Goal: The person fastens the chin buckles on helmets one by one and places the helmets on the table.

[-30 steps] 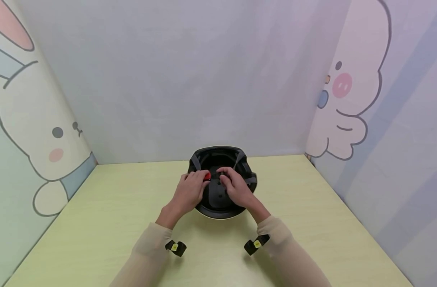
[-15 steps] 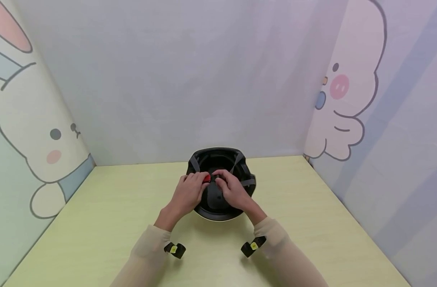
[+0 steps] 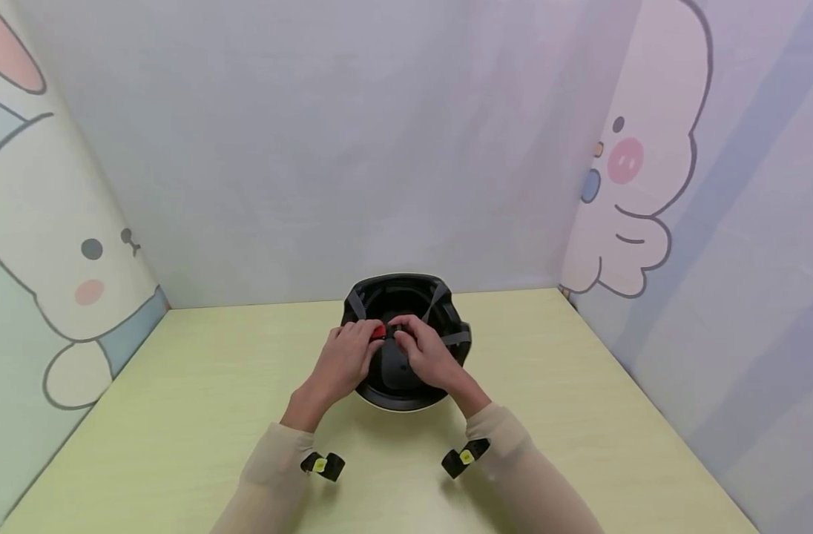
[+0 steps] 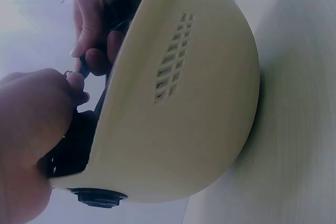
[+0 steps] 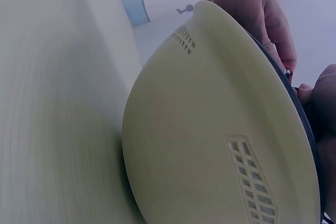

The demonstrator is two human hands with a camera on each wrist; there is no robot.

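The right hand (image 3: 429, 354) has drawn closer to the left hand (image 3: 343, 358). Above the mouth of the upturned helmet (image 4: 210, 103), the left pinches a red buckle (image 3: 379, 332), the right a dark piece (image 4: 84, 66). Grey straps (image 3: 456, 339) line the black bowl at 11, 1 and 3 o'clock. The helmet rests on the table (image 3: 219, 371), towards 12 o'clock.

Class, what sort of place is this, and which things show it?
Probably an indoor booth for recording tabletop work: a pale yellow table stands between cartoon-printed side panels, and small black wrist cameras are worn over the sleeves.
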